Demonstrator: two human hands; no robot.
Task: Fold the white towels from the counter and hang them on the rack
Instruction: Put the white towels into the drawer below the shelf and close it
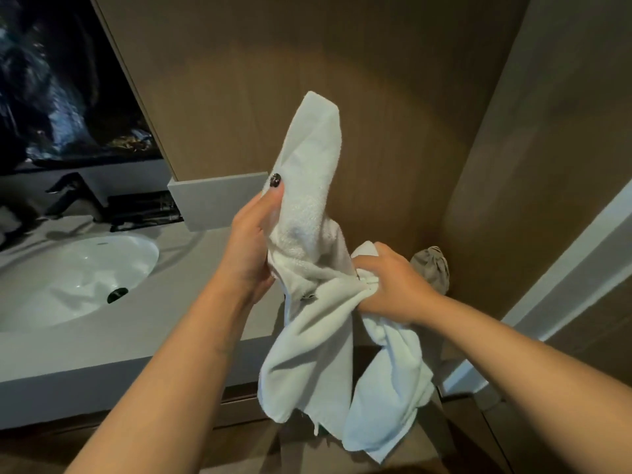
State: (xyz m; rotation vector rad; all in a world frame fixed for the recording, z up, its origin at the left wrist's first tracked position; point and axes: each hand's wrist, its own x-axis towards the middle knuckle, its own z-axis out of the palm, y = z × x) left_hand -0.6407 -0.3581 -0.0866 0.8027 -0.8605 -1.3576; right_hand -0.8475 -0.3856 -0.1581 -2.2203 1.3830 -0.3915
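White oval sink [73, 268] is set into the counter, dark drain [117, 294] at its bottom. Dark faucet [73, 196] is mounted behind it; mirror [65, 83] above. Grey crumpled cloth [431, 270] is seen by the wood-panelled wall [376, 97].

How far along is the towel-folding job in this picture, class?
Done: nothing visibly; no folded towel and no rack is in view. In hand: one white towel, bunched and unfolded, is held up beside the counter, the left hand gripping its raised end and the right hand gripping its middle. Left: folding it and hanging it.
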